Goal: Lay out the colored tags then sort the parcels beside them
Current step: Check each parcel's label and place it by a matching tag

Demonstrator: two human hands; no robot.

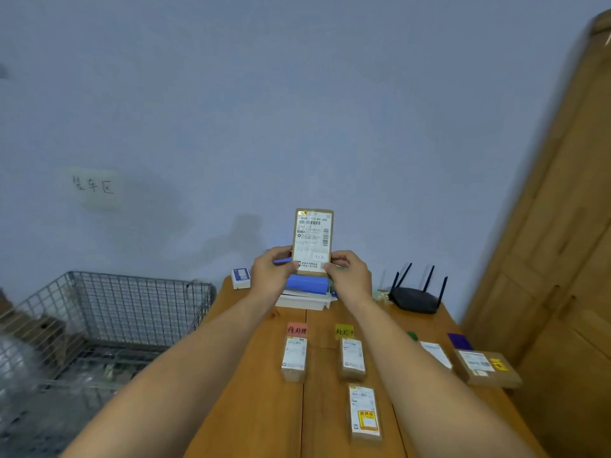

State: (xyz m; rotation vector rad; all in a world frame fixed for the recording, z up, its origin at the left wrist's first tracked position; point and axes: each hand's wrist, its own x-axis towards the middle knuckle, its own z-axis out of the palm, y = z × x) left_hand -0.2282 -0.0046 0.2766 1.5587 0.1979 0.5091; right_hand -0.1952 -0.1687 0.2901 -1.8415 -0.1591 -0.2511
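Wire basket (109, 312): stands off the tabletop's left edge, grey mesh, contents blurred.
Wall note (93, 186): pale paper with handwritten characters, on the blue wall above the basket.
Tabletop (251, 391): wooden, running away from the camera toward the wall.
Small blue-and-white box (240, 278): at the far left corner of the tabletop.
Left hand (271, 274): raised over the far edge, fingers closed on the lower left edge of the held parcel.
Held parcel (313, 241): brown, upright, its white shipping label facing the camera, lifted clear of the tabletop.
Right hand (349, 276): fingers gripping the parcel's lower right edge.
Blue-and-white stack (305, 292): at the far edge, under the hands.
Red tag (297, 329): flat mid-tabletop, one labelled parcel (294, 358) just on its near side.
Yellow tag (344, 331): right of the red one, two parcels in a line toward the near edge (352, 358) (364, 413).
Green tag (412, 335): mostly hidden by the right forearm, a parcel (435, 355) beside it.
Purple tag (459, 341): near the right edge, a larger parcel (484, 366) touching its near side.
Router (415, 297): black, four antennas, far right corner.
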